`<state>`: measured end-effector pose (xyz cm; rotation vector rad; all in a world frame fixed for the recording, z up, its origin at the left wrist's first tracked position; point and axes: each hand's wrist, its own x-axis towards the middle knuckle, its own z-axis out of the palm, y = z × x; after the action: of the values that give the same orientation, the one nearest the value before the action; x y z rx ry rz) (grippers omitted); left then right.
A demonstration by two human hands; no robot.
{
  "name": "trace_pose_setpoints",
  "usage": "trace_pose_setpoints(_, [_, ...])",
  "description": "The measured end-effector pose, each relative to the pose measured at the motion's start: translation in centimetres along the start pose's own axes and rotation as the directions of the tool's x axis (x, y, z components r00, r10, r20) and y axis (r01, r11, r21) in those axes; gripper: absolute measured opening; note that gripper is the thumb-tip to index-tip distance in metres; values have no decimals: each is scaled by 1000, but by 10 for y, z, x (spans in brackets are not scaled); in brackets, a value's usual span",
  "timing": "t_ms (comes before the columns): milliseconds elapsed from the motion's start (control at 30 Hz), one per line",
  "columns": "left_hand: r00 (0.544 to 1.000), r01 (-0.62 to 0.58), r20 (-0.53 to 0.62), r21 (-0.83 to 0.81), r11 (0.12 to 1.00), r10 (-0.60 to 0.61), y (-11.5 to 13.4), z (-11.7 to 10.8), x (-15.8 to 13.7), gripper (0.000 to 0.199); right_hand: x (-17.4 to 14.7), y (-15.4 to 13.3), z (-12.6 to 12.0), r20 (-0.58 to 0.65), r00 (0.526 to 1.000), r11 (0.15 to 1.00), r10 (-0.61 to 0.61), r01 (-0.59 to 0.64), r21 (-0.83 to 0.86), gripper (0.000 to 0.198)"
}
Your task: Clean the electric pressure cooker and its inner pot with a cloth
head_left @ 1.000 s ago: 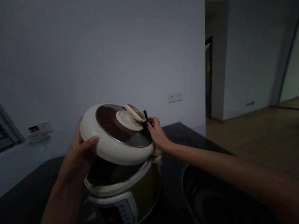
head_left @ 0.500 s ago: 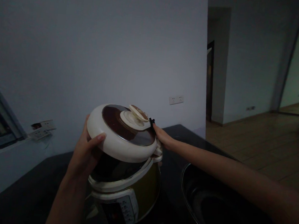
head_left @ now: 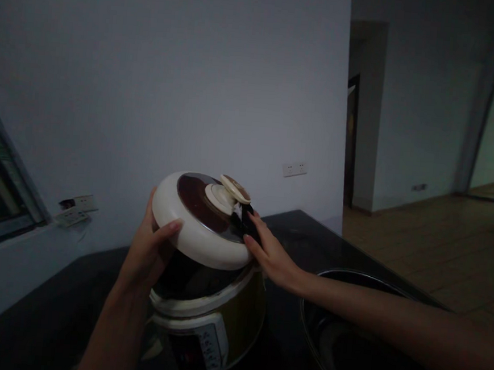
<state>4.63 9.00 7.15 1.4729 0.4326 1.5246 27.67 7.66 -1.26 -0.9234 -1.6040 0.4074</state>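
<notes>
An electric pressure cooker (head_left: 243, 316) with a control panel stands on the dark counter. Its white lid (head_left: 208, 247), with a brown-and-grey top and a knob (head_left: 235, 188), is raised and tilted above the pot. My left hand (head_left: 150, 251) grips the lid's left rim, thumb on the outside and fingers mostly hidden behind. Pressed against the lid's top, to the right of the knob, my right hand (head_left: 273, 255) has a crumpled black cloth (head_left: 247, 221) with a pale patch under its fingers.
A large dark round basin (head_left: 315, 350) sits right of the cooker, partly under my right forearm. The dark counter (head_left: 288, 228) meets a pale wall with a socket plate (head_left: 295, 169). Loose sockets (head_left: 76, 208) hang by the window at left.
My right hand has moved from the lid's far right edge onto its top near the knob, bringing the black cloth into fuller view. My left hand keeps its hold on the lid.
</notes>
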Motion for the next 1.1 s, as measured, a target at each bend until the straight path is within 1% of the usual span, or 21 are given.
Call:
trace_pose_setpoints(67, [1000, -7, 11, -5, 1000, 7, 1, 1, 0, 86, 10, -2, 2, 4, 1000, 1000, -5, 5, -11, 84])
trace_pose_setpoints(133, [1000, -13, 25, -5, 1000, 13, 2, 2, -1, 84, 27, -3, 4, -2, 1000, 1000, -18, 18, -15, 85])
trace_pose_setpoints(233, [1000, -6, 13, -9, 1000, 6, 4, 3, -2, 88, 52, -4, 8, -13, 998, 998, -56, 55, -17, 77])
trace_pose_setpoints(300, [1000, -2, 19, -12, 1000, 2, 4, 4, -3, 90, 60, -6, 9, -15, 997, 997, -77, 77, -20, 73])
trace_pose_setpoints(400, [999, -10, 37, -14, 1000, 11, 4, 3, -3, 87, 51, -11, 11, -5, 996, 995, -89, 89, -33, 74])
trace_pose_setpoints(500, [999, -15, 32, -20, 1000, 15, 3, 2, -5, 87, 26, -19, 11, 10, 996, 995, -86, 87, -50, 75])
trace_pose_setpoints(567, [1000, -4, 22, -20, 1000, 4, 3, 1, -6, 88, 8, -28, 11, 46, 994, 992, -103, 106, -71, 72])
trace_pose_setpoints(667, [1000, 10, 2, -13, 1000, -10, 3, 2, -7, 90, -6, -44, 13, 172, 966, 971, -194, 213, -105, 65])
trace_pose_setpoints(733, [1000, 16, -9, -10, 1000, -16, 3, 3, -7, 92, -4, -54, 16, 225, 937, 951, -266, 294, -101, 62])
trace_pose_setpoints(833, [999, 27, -21, -9, 1000, -27, 4, 4, -7, 96, 17, -62, 22, 227, 911, 923, -344, 373, -95, 59])
trace_pose_setpoints(900, [999, 32, -25, -8, 999, -32, 4, 4, -7, 98, 37, -66, 27, 208, 907, 913, -366, 393, -108, 57])
trace_pose_setpoints(1000, [998, 44, -36, -13, 999, -44, 4, 3, -6, 97, 67, -75, 36, 188, 923, 915, -336, 367, -166, 55])
trace_pose_setpoints(1100, [998, 48, -34, -23, 999, -49, 3, 3, -6, 96, 92, -89, 45, 204, 933, 914, -298, 340, -219, 48])
